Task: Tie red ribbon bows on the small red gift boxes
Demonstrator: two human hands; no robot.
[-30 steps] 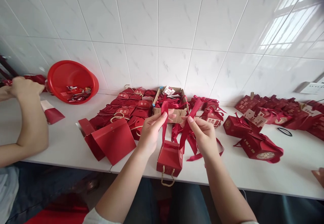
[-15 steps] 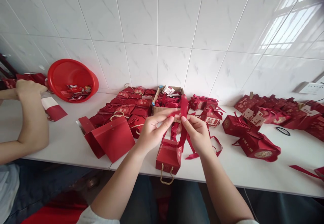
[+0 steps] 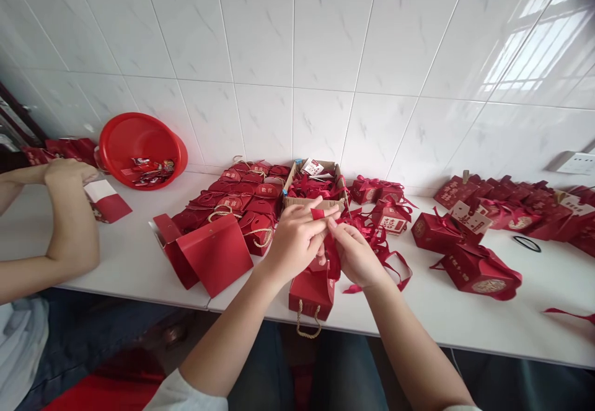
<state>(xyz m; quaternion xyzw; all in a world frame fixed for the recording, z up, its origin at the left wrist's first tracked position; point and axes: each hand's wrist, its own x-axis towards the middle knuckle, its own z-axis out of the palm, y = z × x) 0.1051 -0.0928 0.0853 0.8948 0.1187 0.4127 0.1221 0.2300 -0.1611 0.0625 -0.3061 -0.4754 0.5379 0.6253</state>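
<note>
Above a small red gift box (image 3: pixel 310 302) with a twisted rope handle (image 3: pixel 309 335), my two hands meet on a red ribbon (image 3: pixel 318 214). The ribbon passes round the fingers of my left hand (image 3: pixel 295 240), some of which point to the right. My right hand (image 3: pixel 359 255) is closed, thumb and fingers pinched on the ribbon by the left fingertips. More of the ribbon hangs toward the box, partly hidden by the hands. A pile of loose red ribbons (image 3: pixel 382 250) lies just right of my right hand.
Rows of red boxes (image 3: pixel 232 189) and an open red carton (image 3: pixel 216 253) stand left. Behind my hands is a cardboard box (image 3: pixel 290 202) of ribbons. Finished-looking boxes (image 3: pixel 481 268) sit right. A red basin (image 3: pixel 181 150) and another person's arm (image 3: pixel 69 225) are far left.
The ribbon strip that stood up between my hands now lies round my left fingers. My left fingers have stretched out to the right, and the view has shifted slightly.
</note>
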